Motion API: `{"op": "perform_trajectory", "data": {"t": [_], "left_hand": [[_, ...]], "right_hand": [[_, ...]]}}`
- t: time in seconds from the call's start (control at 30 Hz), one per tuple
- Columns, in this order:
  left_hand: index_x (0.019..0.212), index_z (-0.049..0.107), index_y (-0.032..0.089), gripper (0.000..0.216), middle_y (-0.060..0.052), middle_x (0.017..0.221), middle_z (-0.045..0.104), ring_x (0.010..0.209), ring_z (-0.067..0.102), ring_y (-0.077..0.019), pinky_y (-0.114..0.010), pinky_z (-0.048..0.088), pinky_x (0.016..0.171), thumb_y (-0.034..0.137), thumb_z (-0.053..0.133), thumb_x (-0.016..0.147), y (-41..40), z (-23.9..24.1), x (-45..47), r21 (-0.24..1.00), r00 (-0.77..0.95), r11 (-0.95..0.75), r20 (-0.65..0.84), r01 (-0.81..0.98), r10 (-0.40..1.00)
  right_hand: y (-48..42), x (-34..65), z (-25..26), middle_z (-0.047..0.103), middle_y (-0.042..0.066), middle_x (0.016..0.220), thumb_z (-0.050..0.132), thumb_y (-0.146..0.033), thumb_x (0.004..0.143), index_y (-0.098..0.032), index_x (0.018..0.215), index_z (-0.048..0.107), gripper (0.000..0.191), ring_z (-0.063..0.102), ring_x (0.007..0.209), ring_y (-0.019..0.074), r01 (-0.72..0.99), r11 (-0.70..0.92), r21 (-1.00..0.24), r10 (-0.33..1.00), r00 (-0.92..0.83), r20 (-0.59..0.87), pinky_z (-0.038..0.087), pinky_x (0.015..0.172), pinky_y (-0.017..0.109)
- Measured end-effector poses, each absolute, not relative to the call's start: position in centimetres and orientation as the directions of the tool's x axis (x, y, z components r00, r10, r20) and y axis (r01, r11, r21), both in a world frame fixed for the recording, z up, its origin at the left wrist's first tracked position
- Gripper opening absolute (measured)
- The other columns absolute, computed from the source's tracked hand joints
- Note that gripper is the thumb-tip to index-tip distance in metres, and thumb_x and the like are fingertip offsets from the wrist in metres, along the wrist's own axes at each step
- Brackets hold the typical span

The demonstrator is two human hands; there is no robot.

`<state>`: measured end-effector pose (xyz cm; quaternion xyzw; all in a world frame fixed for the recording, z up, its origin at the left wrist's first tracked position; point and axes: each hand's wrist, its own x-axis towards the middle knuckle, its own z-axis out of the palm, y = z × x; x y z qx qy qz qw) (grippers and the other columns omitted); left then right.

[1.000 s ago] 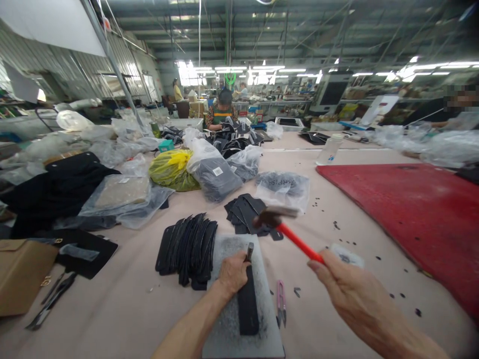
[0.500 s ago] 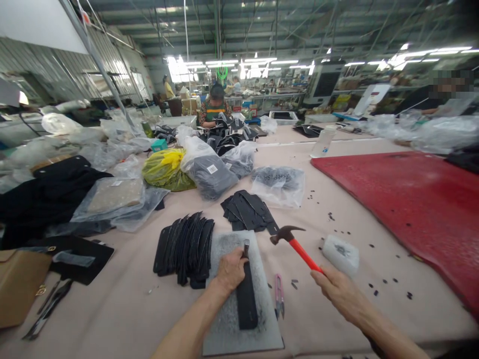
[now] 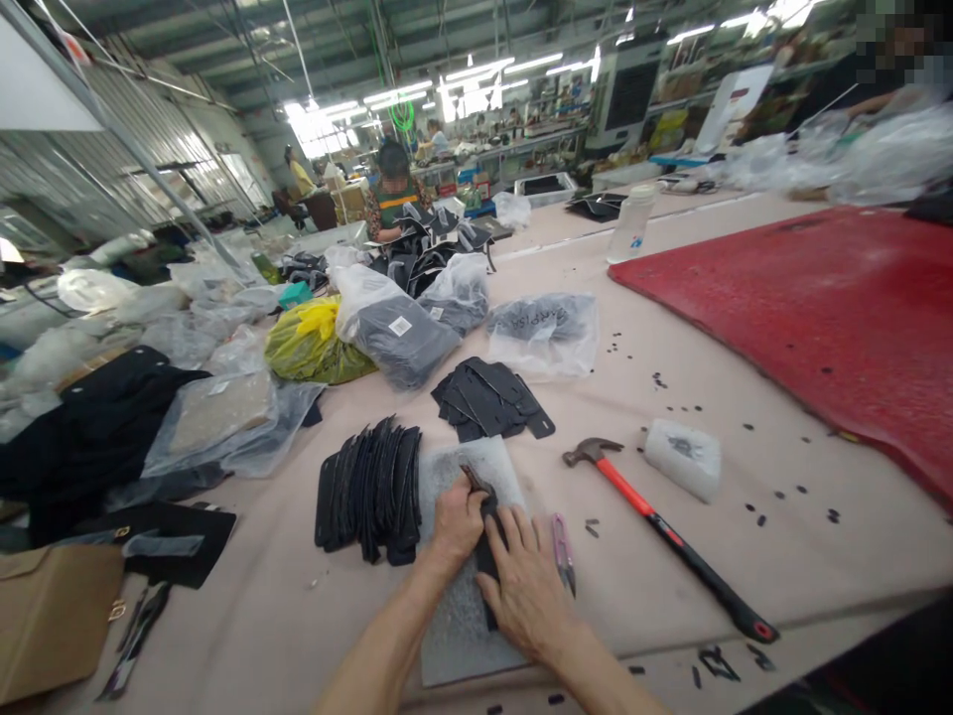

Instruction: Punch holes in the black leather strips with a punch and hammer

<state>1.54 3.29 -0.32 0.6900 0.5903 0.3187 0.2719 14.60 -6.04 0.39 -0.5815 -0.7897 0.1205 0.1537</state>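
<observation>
My left hand (image 3: 456,524) is closed around a metal punch (image 3: 475,481), which leans over at the top of a black strap-like piece (image 3: 485,561). My right hand (image 3: 530,586) lies on that piece with its fingers stretched out, pressing it to the grey-white board (image 3: 454,641). Part of the piece is hidden under the hands. To the right, a claw hammer (image 3: 659,521) with a red and black handle rests on the table. Pink thread snips (image 3: 562,551) lie just right of the board.
A row of stacked black pieces (image 3: 372,492) stands left of the board, and a loose pile of black pieces (image 3: 487,397) lies beyond it. Small black offcuts are scattered near a wrapped white block (image 3: 683,459). A red sheet (image 3: 804,318) covers the right side. Another person (image 3: 398,194) sits across the table.
My right hand has let go of the hammer, now on the table, and moved left onto the black piece. The punch has gone from upright to tilted in my left hand.
</observation>
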Motion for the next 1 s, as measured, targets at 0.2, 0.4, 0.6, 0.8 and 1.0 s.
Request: {"op": "perform_trajectory", "data": {"t": [0.2,0.4,0.6,0.8,1.0], "left_hand": [[0.080,0.062,0.017,0.019,-0.003,0.072,0.068,0.067,0.063,-0.0186,-0.028,0.047,0.064,0.029,0.050,0.086,4.2,1.1,0.4,0.852,-0.196,0.059,0.052,0.521,0.979],[0.088,0.067,0.017,0.021,-0.005,0.085,0.074,0.082,0.068,-0.0204,-0.031,0.053,0.077,0.026,0.049,0.086,0.2,-0.1,-0.2,0.858,-0.059,-0.034,0.074,0.512,0.996],[0.095,0.069,0.017,0.023,-0.008,0.096,0.075,0.093,0.069,-0.0220,-0.035,0.053,0.086,0.022,0.048,0.086,-0.4,-0.8,0.1,0.863,-0.039,-0.065,0.097,0.501,0.994],[0.095,0.068,0.018,0.022,-0.007,0.095,0.074,0.093,0.069,-0.0210,-0.033,0.053,0.086,0.018,0.048,0.085,-0.3,-1.0,0.0,0.864,-0.045,-0.093,0.133,0.495,0.990],[0.096,0.067,0.018,0.022,-0.007,0.096,0.074,0.093,0.069,-0.0210,-0.032,0.053,0.086,0.016,0.048,0.086,-0.4,-1.4,0.0,0.870,-0.041,-0.094,0.130,0.484,0.991]], "right_hand": [[-6.0,15.3,0.1,0.040,0.014,0.149,0.058,-0.043,0.085,-0.020,0.142,0.043,0.063,0.027,0.139,0.0354,0.870,0.288,-0.400,0.957,-0.275,0.090,0.010,0.113,0.057],[-2.8,16.3,2.1,0.060,0.007,0.118,0.066,-0.034,0.080,-0.026,0.117,0.059,0.039,0.049,0.111,0.0283,0.842,0.225,-0.490,0.974,-0.211,0.084,0.020,0.107,0.050],[0.8,16.0,2.0,0.060,0.006,0.102,0.060,-0.022,0.083,-0.025,0.105,0.063,0.022,0.049,0.100,0.0246,0.877,0.199,-0.437,0.980,-0.192,0.060,0.030,0.088,0.038],[1.3,15.0,1.1,0.061,0.005,0.097,0.059,-0.019,0.083,-0.024,0.095,0.065,0.015,0.049,0.098,0.0234,0.872,0.165,-0.461,0.986,-0.147,0.074,0.029,0.084,0.036],[0.8,14.5,0.8,0.061,0.005,0.099,0.055,-0.020,0.086,-0.024,0.098,0.065,0.016,0.049,0.098,0.0235,0.873,0.132,-0.470,0.991,-0.099,0.094,0.031,0.086,0.036]]}}
